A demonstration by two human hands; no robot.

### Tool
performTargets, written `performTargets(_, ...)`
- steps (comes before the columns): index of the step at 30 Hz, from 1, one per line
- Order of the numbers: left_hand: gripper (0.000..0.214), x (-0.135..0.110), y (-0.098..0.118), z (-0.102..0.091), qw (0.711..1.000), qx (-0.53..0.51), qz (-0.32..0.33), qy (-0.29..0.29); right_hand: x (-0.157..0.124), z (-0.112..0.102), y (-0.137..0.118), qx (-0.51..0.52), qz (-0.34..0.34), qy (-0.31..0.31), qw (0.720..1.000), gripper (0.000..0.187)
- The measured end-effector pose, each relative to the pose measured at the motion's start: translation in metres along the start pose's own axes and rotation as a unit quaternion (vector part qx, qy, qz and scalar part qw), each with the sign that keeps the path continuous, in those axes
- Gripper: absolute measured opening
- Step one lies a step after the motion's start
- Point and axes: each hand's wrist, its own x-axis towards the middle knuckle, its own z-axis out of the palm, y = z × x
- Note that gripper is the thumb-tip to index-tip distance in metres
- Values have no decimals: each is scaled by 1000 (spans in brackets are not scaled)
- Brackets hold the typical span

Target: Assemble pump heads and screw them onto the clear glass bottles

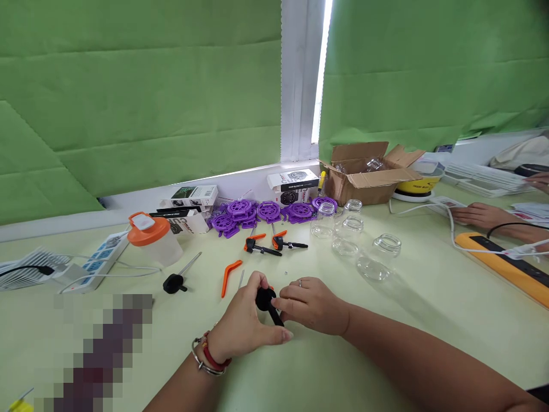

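Note:
A black round part with a short handle (274,313) is gripped in my left hand (242,323), between its thumb and fingers. My right hand (315,306) is closed against the same part from the right; its fingertips press on it, and anything small between them is hidden. Just left of my left hand lie an orange bent piece (230,277) and a thin metal rod (242,278). Beyond my hands lie two black-and-orange assemblies (262,248) (290,244). Farther left rests a black part with a metal rod (174,282).
Purple wheel-shaped parts (240,209) are heaped at the back, by printed boxes (294,182). Several clear glass jars (374,269) stand right of centre, before an open carton (364,186). An orange-lidded cup (154,240) and power strip (103,257) are left. Another person's hand (480,214) is right.

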Motion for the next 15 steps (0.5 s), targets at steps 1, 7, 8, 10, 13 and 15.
performTargets(1,61,0,0,-1,1000,3,1,5,0,-1,0,2,1,-3,1000,15)
performTargets(7,61,0,2,-4,998,49,-11,31,3,-10,-3,64,78,-80,992,21)
performTargets(8,61,0,2,-4,998,52,-13,32,4,-11,-4,82,101,-112,985,22)
performTargets(10,61,-1,2,-5,998,55,-14,36,6,-15,-5,111,153,-166,968,21)
performTargets(13,59,-1,1,-6,997,53,-14,48,8,-19,-6,154,201,-183,950,28)
performTargets(15,59,0,1,-7,997,52,-14,49,8,-22,-5,178,200,-194,944,36)
